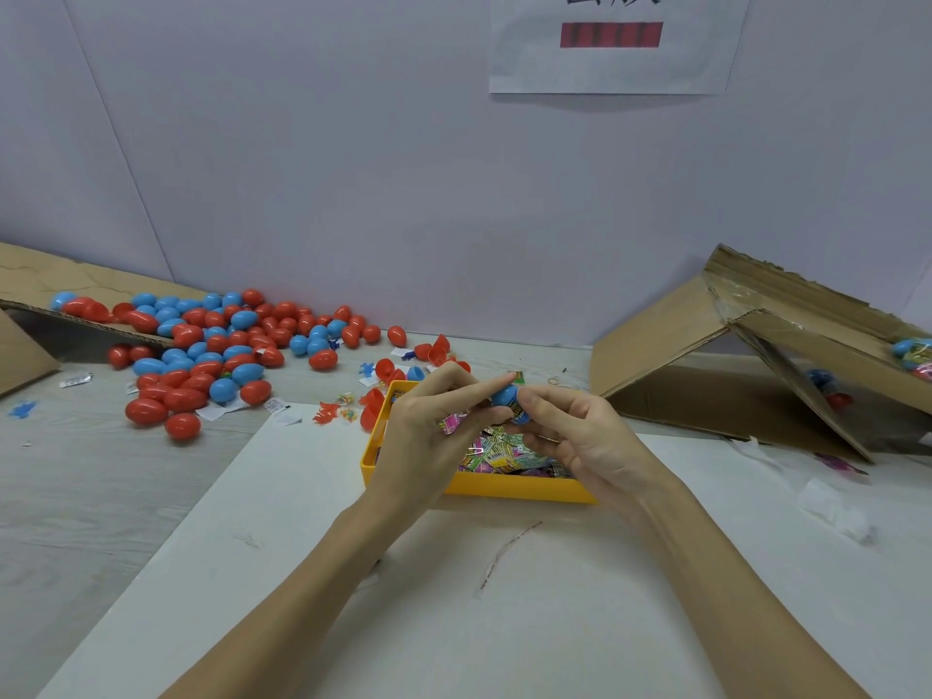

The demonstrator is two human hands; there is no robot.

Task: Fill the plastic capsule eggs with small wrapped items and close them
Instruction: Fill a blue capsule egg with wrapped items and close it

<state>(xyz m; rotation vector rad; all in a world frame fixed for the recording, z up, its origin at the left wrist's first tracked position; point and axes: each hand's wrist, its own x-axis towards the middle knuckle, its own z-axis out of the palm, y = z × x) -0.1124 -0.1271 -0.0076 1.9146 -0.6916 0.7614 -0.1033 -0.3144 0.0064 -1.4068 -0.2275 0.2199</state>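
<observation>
Right hand (pixel 575 436) and left hand (pixel 428 436) both pinch a blue plastic capsule egg (pixel 506 397) above the yellow plastic tray (pixel 504 489) of wrapped items; fingers hide its seam and contents.

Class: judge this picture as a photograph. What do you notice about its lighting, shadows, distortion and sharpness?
Head view: soft, even light; only faint shadows under the hands and tray; wide-angle bending tilts the table and boxes towards the edges; glossy eggs show small highlights; the wall sheet is cut off and slightly blurred.
</observation>
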